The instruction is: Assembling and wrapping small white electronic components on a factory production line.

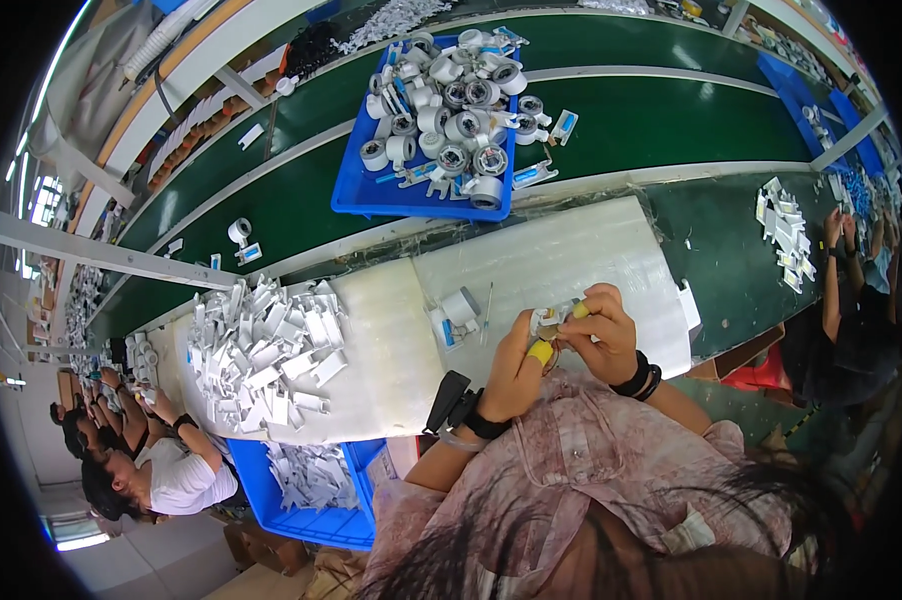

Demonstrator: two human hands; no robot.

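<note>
Closest to the body, the left hand [516,375] and the right hand [601,335] meet over the near edge of the white foam work mat [571,250], both pinched around one small white plastic part [549,322]; yellow finger cots cover a left fingertip and a right one. The part is tiny, pale and partly hidden by the fingers, so its exact shape cannot be told. Held only by fingertips above the mat's edge, it could slip and fall into the lap if the pinch loosens. Just beyond, a white tape roll [461,305] sits on the mat, a heap of white plastic clips [266,355] lies to the left, and farther off a blue tray [371,195] of tape rolls rests on the green conveyor belt [671,120].
</note>
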